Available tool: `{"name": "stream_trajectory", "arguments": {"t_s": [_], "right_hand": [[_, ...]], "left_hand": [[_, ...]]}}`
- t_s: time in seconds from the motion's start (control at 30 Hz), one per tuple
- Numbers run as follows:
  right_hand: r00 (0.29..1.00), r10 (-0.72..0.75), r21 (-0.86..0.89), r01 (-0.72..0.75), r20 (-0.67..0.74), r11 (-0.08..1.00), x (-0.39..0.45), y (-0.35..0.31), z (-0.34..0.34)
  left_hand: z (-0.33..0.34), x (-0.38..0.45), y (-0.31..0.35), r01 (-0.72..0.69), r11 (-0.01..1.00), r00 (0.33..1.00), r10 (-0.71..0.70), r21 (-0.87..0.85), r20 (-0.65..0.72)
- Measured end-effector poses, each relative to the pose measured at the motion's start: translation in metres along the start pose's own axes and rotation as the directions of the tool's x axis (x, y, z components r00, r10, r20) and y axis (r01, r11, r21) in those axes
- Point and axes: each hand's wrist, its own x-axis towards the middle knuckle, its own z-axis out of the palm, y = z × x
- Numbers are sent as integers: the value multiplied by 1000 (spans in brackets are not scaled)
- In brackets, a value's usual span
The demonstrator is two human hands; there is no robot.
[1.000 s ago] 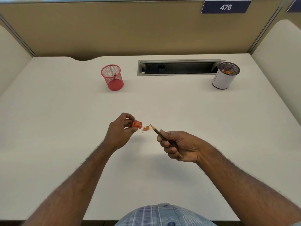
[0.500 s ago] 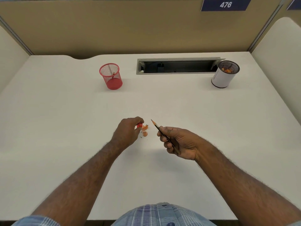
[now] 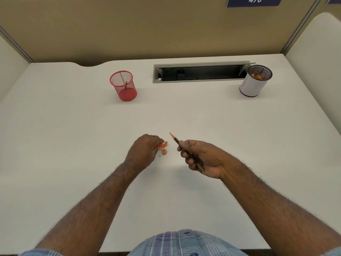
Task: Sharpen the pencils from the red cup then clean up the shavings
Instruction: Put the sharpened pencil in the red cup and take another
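My right hand (image 3: 202, 158) grips a dark pencil (image 3: 177, 141) whose sharpened tip points up and to the left. My left hand (image 3: 144, 150), knuckles up and low over the white desk (image 3: 73, 145), pinches a small red sharpener (image 3: 159, 145), which shows only at the fingertips. Orange shavings (image 3: 164, 151) lie on the desk just right of those fingertips, between the two hands. The red mesh cup (image 3: 123, 85) stands at the back left with one pencil (image 3: 124, 81) inside.
A white cup with a black mesh rim (image 3: 255, 83) stands at the back right with orange shavings inside. A grey cable slot (image 3: 201, 72) is cut into the desk between the two cups. Beige partition walls enclose the desk on three sides.
My left hand has turned knuckles-up and lowered the sharpener to the desk, where more shavings now lie. My right hand has lifted the pencil slightly away from it.
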Motion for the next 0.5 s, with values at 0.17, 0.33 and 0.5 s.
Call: {"name": "stream_trajectory", "arguments": {"t_s": [0.17,0.33,0.5], "right_hand": [[1000,-17,-26,16,-20,1000,4,-5,2],[999,-7,-44,5,-33,999,10,-9,2],[999,-1,-55,-2,-46,998,17,-12,4]], "left_hand": [[4,-3,0,64,997,998,-65,-52,-6],[8,-10,-5,112,991,989,-118,-68,-89],[14,-17,-9,146,984,973,-162,-104,-164]]}}
